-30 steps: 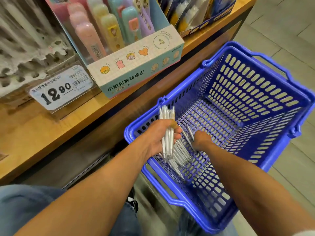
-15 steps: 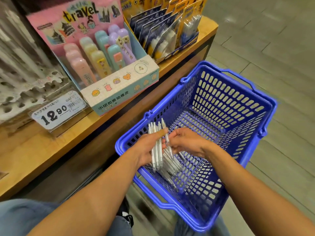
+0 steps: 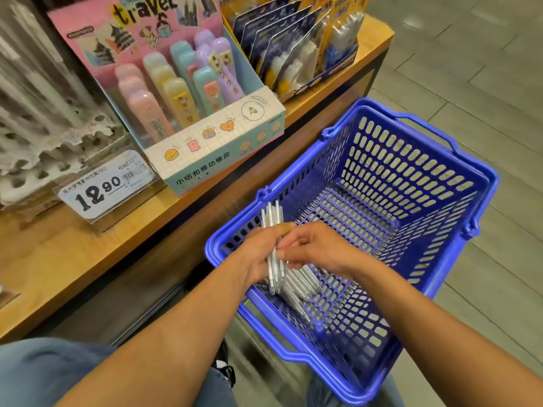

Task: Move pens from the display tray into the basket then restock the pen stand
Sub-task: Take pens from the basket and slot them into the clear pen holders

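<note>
Head view, the only one: gathering pens back out of the basket (image 3: 423,183), by the look of it, so likely the start of the restocking half of the task. Left hand (image 3: 258,254) curled round an upright bundle of white pens (image 3: 271,221), tips sticking up above the fist, over the near left corner of the basket. Right hand (image 3: 314,251) pressed up against the bundle, fingers bent toward it, apparently feeding in or squaring up a pen (exact pinch hidden behind the knuckles, so cannot tell whether anything is actually held). More loose pens (image 3: 302,284) lying slantwise on the basket floor just under both hands. Next, probably: picking up those remaining pens, evening the ends of the bundle, then lifting it toward the grey pen stand (image 3: 38,148) at far left, blurred, with rows of empty holes showing. Careful aim needed for such narrow holes. Readable writing: "travel" on the pink card of the eraser box (image 3: 217,151), Chinese characters along its front reading 小纽扣推动橡皮, and "12.90" on the price tag (image 3: 102,188), smaller print there too blurred to read.
</note>
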`<state>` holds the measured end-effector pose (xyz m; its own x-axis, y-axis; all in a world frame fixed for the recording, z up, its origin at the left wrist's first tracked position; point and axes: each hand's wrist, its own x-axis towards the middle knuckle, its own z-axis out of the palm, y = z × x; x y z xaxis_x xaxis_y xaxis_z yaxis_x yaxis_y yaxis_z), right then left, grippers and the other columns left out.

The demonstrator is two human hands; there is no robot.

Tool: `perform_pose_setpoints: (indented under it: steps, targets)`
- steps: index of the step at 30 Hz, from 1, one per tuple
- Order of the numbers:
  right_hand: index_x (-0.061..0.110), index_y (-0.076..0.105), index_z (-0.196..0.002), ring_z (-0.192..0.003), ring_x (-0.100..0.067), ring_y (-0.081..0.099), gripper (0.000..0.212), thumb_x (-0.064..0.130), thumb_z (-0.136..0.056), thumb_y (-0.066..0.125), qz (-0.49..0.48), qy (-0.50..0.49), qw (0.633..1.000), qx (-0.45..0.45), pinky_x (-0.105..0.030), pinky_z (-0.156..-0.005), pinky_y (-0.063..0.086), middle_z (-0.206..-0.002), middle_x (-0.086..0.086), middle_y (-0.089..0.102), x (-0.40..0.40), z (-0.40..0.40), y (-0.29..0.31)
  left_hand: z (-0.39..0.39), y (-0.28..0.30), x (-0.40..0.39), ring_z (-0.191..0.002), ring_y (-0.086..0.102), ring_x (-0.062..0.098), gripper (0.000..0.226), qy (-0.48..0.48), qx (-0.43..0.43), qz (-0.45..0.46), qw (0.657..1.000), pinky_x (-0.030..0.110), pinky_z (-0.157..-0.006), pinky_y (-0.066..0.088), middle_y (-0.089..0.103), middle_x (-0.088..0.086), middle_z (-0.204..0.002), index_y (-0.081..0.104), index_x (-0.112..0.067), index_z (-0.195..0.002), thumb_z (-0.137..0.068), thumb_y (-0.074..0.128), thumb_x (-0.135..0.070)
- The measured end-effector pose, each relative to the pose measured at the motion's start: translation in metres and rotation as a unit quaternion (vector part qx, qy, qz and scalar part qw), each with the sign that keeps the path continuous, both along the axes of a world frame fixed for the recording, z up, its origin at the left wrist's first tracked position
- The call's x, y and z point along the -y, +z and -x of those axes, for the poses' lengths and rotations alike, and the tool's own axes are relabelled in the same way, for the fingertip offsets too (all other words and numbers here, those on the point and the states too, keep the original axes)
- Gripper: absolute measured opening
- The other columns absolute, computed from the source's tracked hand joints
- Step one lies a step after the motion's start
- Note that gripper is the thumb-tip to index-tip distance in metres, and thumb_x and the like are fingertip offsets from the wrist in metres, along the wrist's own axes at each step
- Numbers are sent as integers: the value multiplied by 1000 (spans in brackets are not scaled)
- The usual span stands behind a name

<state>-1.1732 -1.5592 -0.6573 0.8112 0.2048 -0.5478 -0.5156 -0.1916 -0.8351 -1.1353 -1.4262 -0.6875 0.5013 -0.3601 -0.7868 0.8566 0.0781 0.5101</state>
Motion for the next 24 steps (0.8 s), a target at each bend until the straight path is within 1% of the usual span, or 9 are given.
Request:
perform_pose_setpoints:
  steps: [4,7,9,11,13,15,19,21,24]
  targets:
    - [-1,67,-94,-66,-17,64,7,2,-89,65,-79,0,992,-102,-24,-63,54,-80,-11,68,42,-25,-25,-2,-7,0,-40,49,13,12,-6,6,-53,999,23,-44,44,52,3,-50,60,-4,-78,-89,64,-9]
    - [2,62,-93,-80,-26,62,5,4,-94,57,177,-25,979,-98,-38,-80,56,-88,-14,64,62,-41,-80,-3,-11,-1,-38,45,13,24,-11,-3,-54,998,22,-44,43,48,1,-48,53,-12,-66,-87,64,-6]
    - [10,56,-79,-80,-27,58,16,8,-95,54,380,43,921,-82,-38,-80,51,-80,-9,58,68,-39,-119,-3,-12,-3,-41,48,13,22,-4,-11,-42,999,23,-46,46,50,2,-51,55,-10,-67,-87,64,-6]
    - [7,60,-98,-87,-28,61,7,12,-96,55,425,103,894,-99,-39,-78,52,-93,-10,63,65,-27,-147,-3,-12,-4,-44,52,14,18,4,-19,-23,1000,24,-47,48,51,4,-54,57,-8,-70,-87,64,-5]
    - [3,48,-130,-100,-33,61,35,15,-98,54,439,142,880,-112,-42,-81,52,-115,-15,62,60,-15,-169,-4,-12,-4,-47,54,14,15,6,-24,-8,1000,25,-49,49,52,5,-58,57,-6,-74,-88,61,-5]
    - [2,44,-136,-102,-34,60,41,17,-99,55,456,160,870,-100,-44,-85,53,-118,-17,61,52,-9,-180,-4,-10,-4,-48,54,14,13,7,-23,6,1000,26,-50,49,52,5,-61,56,-6,-77,-90,59,-5]
    - [3,54,-122,-93,-32,62,26,8,-97,55,483,221,841,-102,-41,-78,54,-105,-16,64,43,-14,-178,-3,-7,-5,-51,55,14,14,8,-17,35,999,26,-53,49,54,4,-60,57,-7,-77,-90,56,-4]
    - [6,59,-95,-74,-26,60,6,10,-96,55,484,239,835,-106,-35,-62,49,-85,-12,62,45,-20,-168,-3,-6,-6,-52,56,14,11,13,-17,42,999,27,-54,49,55,4,-63,58,-7,-78,-89,58,-6]
    - [12,49,-62,-48,-17,46,32,16,-92,60,421,184,879,-127,-27,-50,41,-56,-4,52,56,-35,-138,-5,-3,-5,-54,58,16,11,13,-26,66,997,28,-54,51,57,4,-66,62,-9,-79,-80,70,-17]
